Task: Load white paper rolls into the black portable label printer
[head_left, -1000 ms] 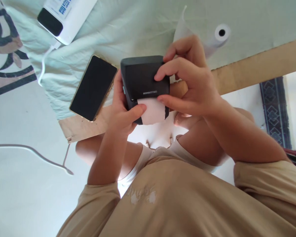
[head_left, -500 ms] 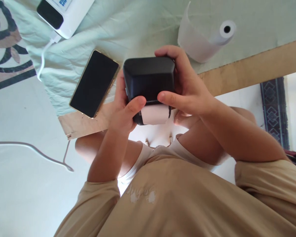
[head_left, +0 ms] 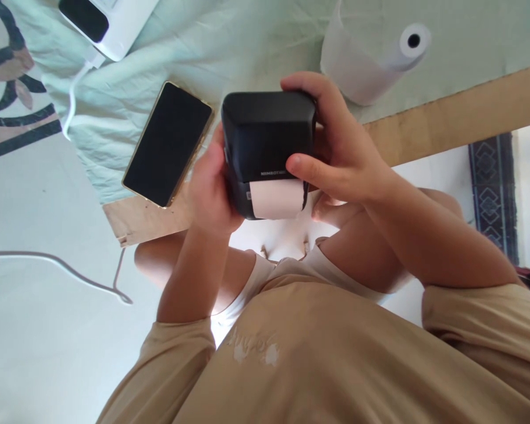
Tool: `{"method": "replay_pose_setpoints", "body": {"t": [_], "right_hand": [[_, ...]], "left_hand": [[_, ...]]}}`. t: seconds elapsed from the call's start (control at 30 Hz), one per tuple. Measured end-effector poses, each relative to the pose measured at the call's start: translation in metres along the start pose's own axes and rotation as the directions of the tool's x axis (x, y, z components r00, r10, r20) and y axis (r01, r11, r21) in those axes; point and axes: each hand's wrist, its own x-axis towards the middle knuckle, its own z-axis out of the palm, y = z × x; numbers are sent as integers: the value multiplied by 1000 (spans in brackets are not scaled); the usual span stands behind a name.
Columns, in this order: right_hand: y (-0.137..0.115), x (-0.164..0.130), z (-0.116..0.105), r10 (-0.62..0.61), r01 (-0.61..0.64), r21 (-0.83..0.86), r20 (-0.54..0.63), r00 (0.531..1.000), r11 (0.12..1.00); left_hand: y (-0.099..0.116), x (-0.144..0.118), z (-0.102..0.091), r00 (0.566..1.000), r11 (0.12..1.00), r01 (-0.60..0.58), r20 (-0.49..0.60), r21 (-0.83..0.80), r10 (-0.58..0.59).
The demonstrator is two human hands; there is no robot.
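Pale cloth covers the table (head_left: 446,126) behind, where both hands, left (head_left: 209,191) and right (head_left: 340,156), clamp the printer (head_left: 267,138), fingers (head_left: 307,171) pressed around it, steadying it as paper (head_left: 276,199) emerges

Soft daylight is filling the scene evenly, leaving only faint shadows. The pale green cloth (head_left: 256,35) is looking slightly washed out, and the white floor patch between the knees (head_left: 282,241) is blowing out to near pure white. The phone screen (head_left: 165,144) is reflecting nothing and reading as flat black. The black printer (head_left: 267,132) is showing a gentle sheen along its top edge. Focus is staying crisp at the centre, while the shirt (head_left: 335,365) close to the lens is appearing soft. Lines are bending near the frame edges.
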Motion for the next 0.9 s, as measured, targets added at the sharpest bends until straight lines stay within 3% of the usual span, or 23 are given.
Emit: {"method": "replay_pose_setpoints", "body": {"t": [0.13,0.5,0.7,0.77,0.9], "right_hand": [[-6,1,-10,8,-8,-52,-3,1000,999],[-8,3,-11,-93,103,-157,74,993,982],[-18,6,-17,-38,41,-94,36,999,995],[-25,7,-20,-39,34,-180,-23,999,983],[-39,12,-17,-98,15,-254,-318,943,967]], "left_hand": [[4,1,2,993,998,-44,-110,54,49],[0,6,-2,975,994,-97,-197,54,106],[3,8,-6,983,987,-98,-143,126,115],[4,8,-5,976,980,-143,-143,141,164],[0,9,-10,982,978,-179,-40,110,184]]}}
